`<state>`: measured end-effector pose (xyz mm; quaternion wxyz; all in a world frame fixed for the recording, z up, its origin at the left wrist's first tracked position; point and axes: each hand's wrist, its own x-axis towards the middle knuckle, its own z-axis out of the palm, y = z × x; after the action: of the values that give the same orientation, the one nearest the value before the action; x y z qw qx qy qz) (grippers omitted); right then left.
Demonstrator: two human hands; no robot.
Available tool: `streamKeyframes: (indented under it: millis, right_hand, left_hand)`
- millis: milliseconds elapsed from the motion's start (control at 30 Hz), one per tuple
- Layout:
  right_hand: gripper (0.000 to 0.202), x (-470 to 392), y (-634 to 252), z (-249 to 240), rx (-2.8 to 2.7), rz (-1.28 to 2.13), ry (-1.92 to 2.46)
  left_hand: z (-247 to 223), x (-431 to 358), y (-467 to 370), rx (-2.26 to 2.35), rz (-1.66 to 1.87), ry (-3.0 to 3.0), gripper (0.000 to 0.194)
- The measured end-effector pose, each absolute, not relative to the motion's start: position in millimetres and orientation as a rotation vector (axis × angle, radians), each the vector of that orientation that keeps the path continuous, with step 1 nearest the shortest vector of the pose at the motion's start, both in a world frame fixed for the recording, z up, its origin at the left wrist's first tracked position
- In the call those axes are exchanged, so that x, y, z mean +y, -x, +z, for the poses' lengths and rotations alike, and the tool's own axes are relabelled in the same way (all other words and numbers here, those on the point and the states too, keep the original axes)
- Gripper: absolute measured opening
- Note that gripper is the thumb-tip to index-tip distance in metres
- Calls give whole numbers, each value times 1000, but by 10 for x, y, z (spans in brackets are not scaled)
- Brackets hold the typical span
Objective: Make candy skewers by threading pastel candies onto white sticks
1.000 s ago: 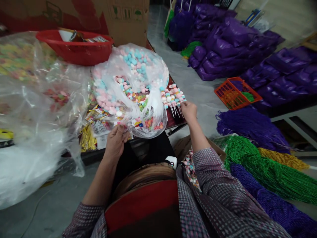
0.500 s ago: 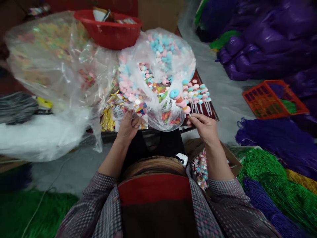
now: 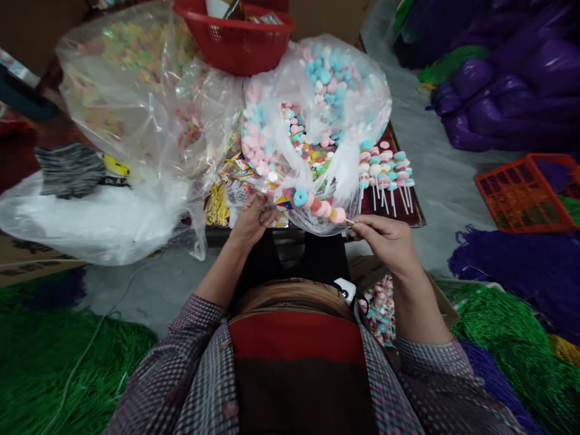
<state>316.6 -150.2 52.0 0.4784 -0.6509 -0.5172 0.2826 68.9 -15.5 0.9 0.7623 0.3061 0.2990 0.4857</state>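
My right hand (image 3: 387, 240) is closed in a pinch on the white stick of a candy skewer (image 3: 322, 208). Blue, pink and orange soft candies are threaded along it, and it lies almost level, pointing left. Closed fingers of my left hand (image 3: 254, 220) grip a small printed plastic wrapper (image 3: 284, 198). The skewer's blue end is at the wrapper; whether it is inside, I cannot tell. Behind both hands sits an open clear bag of candies (image 3: 362, 115). Finished-looking candy skewers (image 3: 385, 169) lie in rows to the right, sticks toward me.
More printed wrappers (image 3: 240, 190) and gold twist ties (image 3: 218, 204) lie by my left hand. A large bag of candies (image 3: 136, 90) stands at left, with a red basket (image 3: 240, 45) behind. Below my right arm, a box holds wrapped candies (image 3: 380, 311).
The skewer has swung from tilted up to nearly level, and its blue end has come left to the wrapper. My view has shifted a little to the left.
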Motion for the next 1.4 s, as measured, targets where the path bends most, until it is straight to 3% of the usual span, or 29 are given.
streamKeyframes:
  millis: [267,467,800,1000,1400]
  right_hand:
    - [16,-1519,-3341,470,-1422,553,1700]
    - [20,-1537,-3453,478,-1525,490,1710]
    - [15,-1542,-3434,376,-1513,545,1689]
    - [17,-1568,-3481,417,-1667,387,1731]
    - [21,-1561,-3385,442,-1388,682,1670]
  left_hand:
    - [44,-115,-655,753,1038,-663,42]
    - [-39,-22,-514,666,984,-917,52]
    - [-88,-28,-552,650,1007,-939,54]
    - [-86,-25,-543,647,986,-908,51]
    - [7,-71,-581,717,971,-765,38]
